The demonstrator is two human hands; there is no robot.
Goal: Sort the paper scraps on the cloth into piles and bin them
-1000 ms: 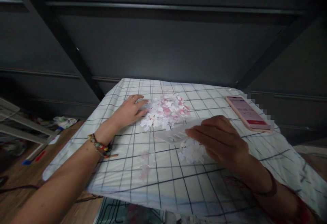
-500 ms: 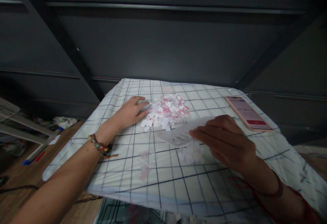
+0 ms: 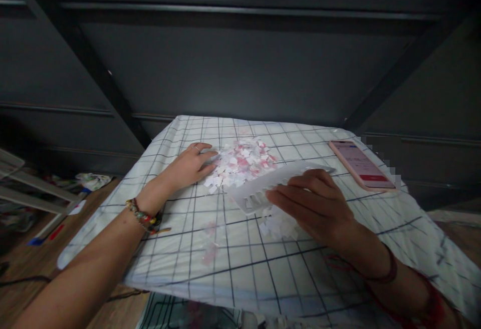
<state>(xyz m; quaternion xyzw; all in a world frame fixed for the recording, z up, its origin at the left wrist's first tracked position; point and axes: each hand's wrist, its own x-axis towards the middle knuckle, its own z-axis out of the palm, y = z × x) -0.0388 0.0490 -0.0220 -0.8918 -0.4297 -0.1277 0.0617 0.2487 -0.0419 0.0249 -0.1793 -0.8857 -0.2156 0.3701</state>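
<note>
My left hand (image 3: 192,165) rests on the checked cloth with its fingers apart, fingertips at the left edge of a heap of small white and pink paper scraps (image 3: 244,161). In my right hand (image 3: 313,201) is a white comb (image 3: 251,191), pinched between thumb and fingers and held tilted just above the cloth. Its wide teeth point down and towards me, and its narrow end sticks out past my knuckles. The comb covers part of the heap's front edge. Beneath it and my right fingers lies a smaller pile of white scraps (image 3: 276,225).
A pink-cased phone (image 3: 363,166) with a lit screen lies at the table's right. Clear plastic pieces with pink marks (image 3: 211,246) lie near the front. A dark panelled wall (image 3: 233,68) stands behind the table. A white-framed rack (image 3: 41,189) is on the floor at left.
The right hand has moved slightly left and turned the comb, so its teeth now show more clearly. The left hand stays at the heap. The whole view has shifted a little.
</note>
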